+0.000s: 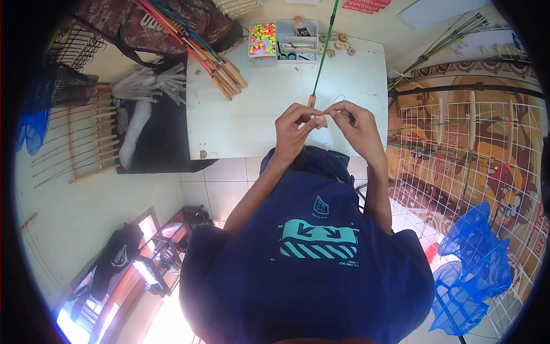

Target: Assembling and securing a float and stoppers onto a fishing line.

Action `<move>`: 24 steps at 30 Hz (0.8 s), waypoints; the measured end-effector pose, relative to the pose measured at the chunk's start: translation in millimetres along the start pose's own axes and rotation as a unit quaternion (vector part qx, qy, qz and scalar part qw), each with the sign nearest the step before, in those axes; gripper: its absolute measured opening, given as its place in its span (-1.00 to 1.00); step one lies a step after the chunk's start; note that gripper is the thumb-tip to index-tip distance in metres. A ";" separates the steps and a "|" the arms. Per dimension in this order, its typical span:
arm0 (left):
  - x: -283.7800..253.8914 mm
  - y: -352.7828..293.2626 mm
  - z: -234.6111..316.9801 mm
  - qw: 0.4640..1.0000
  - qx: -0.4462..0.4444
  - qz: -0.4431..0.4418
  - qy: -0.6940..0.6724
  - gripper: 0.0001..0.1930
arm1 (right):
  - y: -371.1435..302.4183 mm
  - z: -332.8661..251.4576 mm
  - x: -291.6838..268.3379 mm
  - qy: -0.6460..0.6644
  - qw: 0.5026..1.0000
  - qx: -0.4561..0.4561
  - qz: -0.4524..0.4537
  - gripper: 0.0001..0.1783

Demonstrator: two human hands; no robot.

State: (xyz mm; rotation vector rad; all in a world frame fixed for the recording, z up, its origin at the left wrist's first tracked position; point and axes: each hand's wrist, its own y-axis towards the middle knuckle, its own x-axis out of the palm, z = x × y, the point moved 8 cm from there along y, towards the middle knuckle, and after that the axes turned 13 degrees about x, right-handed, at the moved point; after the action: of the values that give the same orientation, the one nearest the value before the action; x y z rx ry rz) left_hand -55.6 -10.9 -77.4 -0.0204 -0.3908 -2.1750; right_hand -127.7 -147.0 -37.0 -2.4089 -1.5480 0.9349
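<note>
Both my hands meet over the near part of the white table, fingertips almost touching. My left hand (295, 126) is closed, its thumb and finger pinching at a small pale wooden spool (323, 122). My right hand (356, 125) is closed in a pinch on a thin line (339, 96), which makes a small loop above the fingers. Just beyond my left fingers is the wooden handle (312, 101) of a green fishing rod (325, 54), which points away across the table. The fingers partly hide the spool and the handle's near end.
A divided tray (297, 59) of bright floats and small gear stands at the table's (246, 126) far side, with several wooden spools (342, 45) beside it. Bundled rods (215, 66) lie at the left. A wire rack (424, 137) and blue nets (475, 252) are at right.
</note>
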 end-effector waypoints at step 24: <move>-2.7 -3.1 21.6 0.992 0.115 0.011 0.057 -0.75 | -30.0 -6.7 5.0 0.036 0.992 -0.042 0.112 -0.76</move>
State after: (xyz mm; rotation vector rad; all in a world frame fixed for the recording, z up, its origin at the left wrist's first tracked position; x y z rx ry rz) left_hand -59.2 -0.9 -58.1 0.2264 -0.5686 -2.0870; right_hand -145.8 -127.3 -21.1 -2.6864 -1.3391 0.8244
